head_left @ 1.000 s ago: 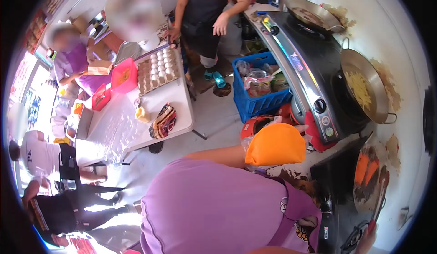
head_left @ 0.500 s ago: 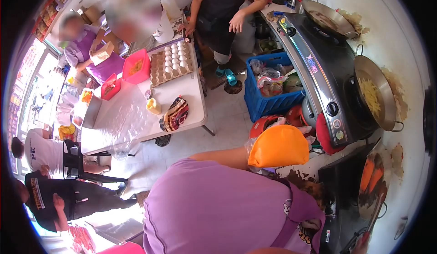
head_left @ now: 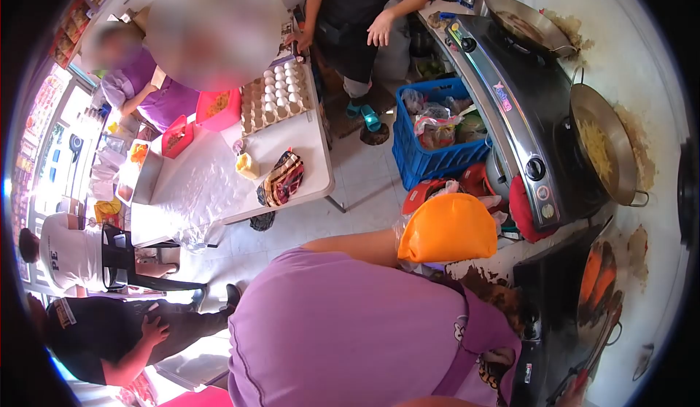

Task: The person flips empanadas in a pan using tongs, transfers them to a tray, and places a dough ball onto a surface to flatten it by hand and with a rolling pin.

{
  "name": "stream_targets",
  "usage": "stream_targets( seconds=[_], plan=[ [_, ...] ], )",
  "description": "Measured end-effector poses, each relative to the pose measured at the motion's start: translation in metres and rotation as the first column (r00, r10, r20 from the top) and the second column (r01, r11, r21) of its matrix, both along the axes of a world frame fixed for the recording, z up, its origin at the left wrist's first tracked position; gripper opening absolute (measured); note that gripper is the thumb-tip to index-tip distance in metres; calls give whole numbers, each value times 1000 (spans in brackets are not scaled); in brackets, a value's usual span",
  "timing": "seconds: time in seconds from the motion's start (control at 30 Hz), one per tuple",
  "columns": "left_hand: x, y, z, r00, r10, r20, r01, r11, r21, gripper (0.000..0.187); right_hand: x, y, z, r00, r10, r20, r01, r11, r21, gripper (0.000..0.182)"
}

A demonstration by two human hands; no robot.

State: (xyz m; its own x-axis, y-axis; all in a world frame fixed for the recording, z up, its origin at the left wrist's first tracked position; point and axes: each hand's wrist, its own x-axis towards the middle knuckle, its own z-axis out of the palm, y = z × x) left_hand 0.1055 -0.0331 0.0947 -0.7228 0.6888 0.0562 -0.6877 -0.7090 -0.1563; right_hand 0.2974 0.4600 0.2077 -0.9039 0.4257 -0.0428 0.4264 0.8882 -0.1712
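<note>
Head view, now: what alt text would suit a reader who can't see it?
A person's right hand holds a red-handled utensil at a pan of orange pieces; the left arm reaches toward an orange item. Other people stand near a white table bearing eggs.

The right hand (head_left: 574,390) holds a long tool (head_left: 599,343) near orange food (head_left: 600,279). White eggs (head_left: 281,88) sit in a tray (head_left: 253,108) on the desk (head_left: 310,166).

White eggs (head_left: 281,86) in a carton tray (head_left: 252,110)
</note>
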Motion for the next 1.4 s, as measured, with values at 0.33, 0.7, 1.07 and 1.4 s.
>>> stream_targets(
  seconds=[0.33,0.7,1.07,1.4],
  plan=[
    [0,-11,0,1000,-20,-10,20,1000,5,75,3,-5,-6,980,-174,-93,174,985,-4,47],
    [-3,-21,-8,997,-24,80,16,995,98,71,-2,32,-31,989,-73,-129,95,980,174,48],
    [-5,-26,-13,1000,-4,20,3,998,56,70,-37,54,-81,975,59,-213,-26,987,157,46],
    [-5,-16,-12,994,48,96,-49,999,15,72,19,24,-69,991,-105,-88,121,974,193,52]
  ],
)
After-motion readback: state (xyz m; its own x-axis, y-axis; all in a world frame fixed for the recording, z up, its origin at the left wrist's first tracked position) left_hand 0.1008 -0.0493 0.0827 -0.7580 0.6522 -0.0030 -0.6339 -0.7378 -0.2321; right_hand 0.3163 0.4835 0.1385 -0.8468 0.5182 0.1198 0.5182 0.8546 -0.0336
